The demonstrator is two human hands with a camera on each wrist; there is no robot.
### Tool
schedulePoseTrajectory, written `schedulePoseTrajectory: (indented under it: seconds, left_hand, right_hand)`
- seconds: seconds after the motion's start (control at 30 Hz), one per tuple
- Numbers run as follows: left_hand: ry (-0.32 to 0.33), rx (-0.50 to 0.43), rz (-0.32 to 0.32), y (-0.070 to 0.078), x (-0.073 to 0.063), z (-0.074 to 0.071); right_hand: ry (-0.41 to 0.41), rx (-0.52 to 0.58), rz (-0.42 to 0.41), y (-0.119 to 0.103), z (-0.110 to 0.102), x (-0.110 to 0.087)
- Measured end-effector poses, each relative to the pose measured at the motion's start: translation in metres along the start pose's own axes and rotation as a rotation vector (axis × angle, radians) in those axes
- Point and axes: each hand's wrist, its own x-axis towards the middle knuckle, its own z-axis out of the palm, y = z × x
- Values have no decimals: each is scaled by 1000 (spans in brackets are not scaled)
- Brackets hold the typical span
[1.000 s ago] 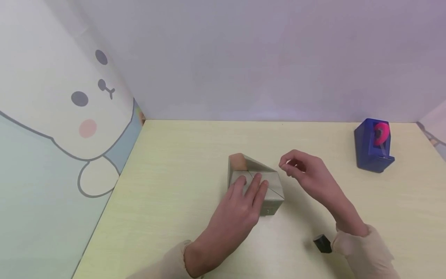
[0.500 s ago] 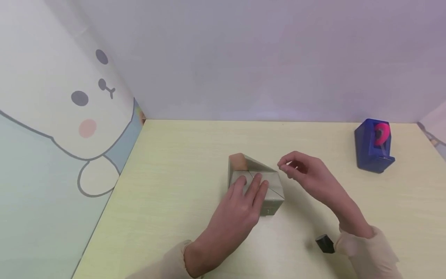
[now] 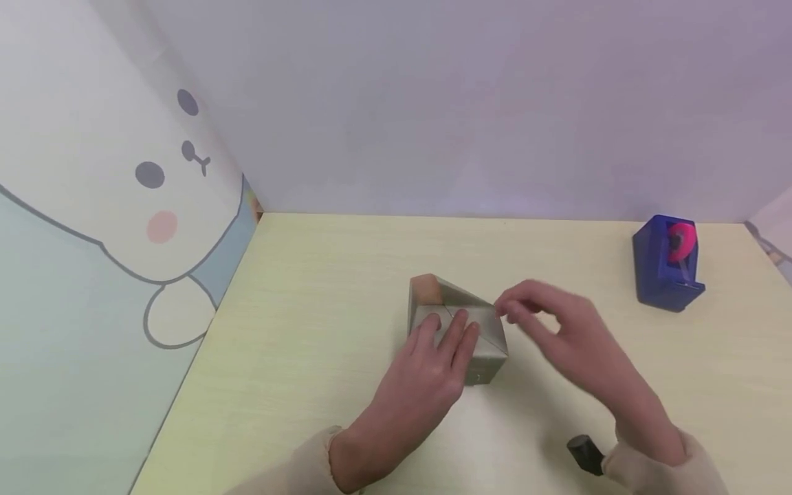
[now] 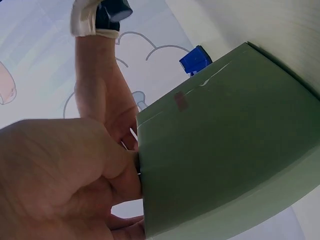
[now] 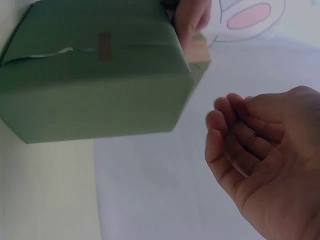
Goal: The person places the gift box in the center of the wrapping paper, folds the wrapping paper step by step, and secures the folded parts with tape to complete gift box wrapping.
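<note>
A box wrapped in green paper (image 3: 493,328) stands on the table, its upper end covered by folded flaps. A raised flap at the far left leaves an orange-brown patch (image 3: 427,289) showing. My left hand (image 3: 427,368) presses the flaps from above with its fingers extended; its thumb is hidden in the head view. At the box's right corner is my right hand (image 3: 566,330), thumb and fingertips drawn close together. Whether anything thin lies between them I cannot tell. On the box's side, a small reddish-brown strip (image 5: 105,47) crosses the paper seam.
A blue tape dispenser (image 3: 665,268) with a pink core stands at the table's back right. Beside my right cuff is a black cylindrical piece (image 3: 585,454). A pale wall (image 3: 470,110) rises behind the table (image 3: 309,275), and a cartoon-printed panel (image 3: 179,309) borders the left.
My right hand has come slightly down and nearer the box's right corner, and its thumb has parted more from the index finger's base. The left hand stays on the flaps.
</note>
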Motion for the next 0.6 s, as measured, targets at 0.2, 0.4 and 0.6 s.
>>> schedulePoseTrajectory:
  seconds: [0.2,0.4,0.6]
  left_hand:
    - [153,-165,70,-18,-5,-5]
    - [512,-582,-129,-34,-31,-6]
    - [462,-781,-305,-28,-57,7]
  right_hand:
    - [-27,-117,-219,-10,23,-9]
    - [-40,-189,-187,-11,27,-9]
    - [-90,-188,-193,-12,20,-9]
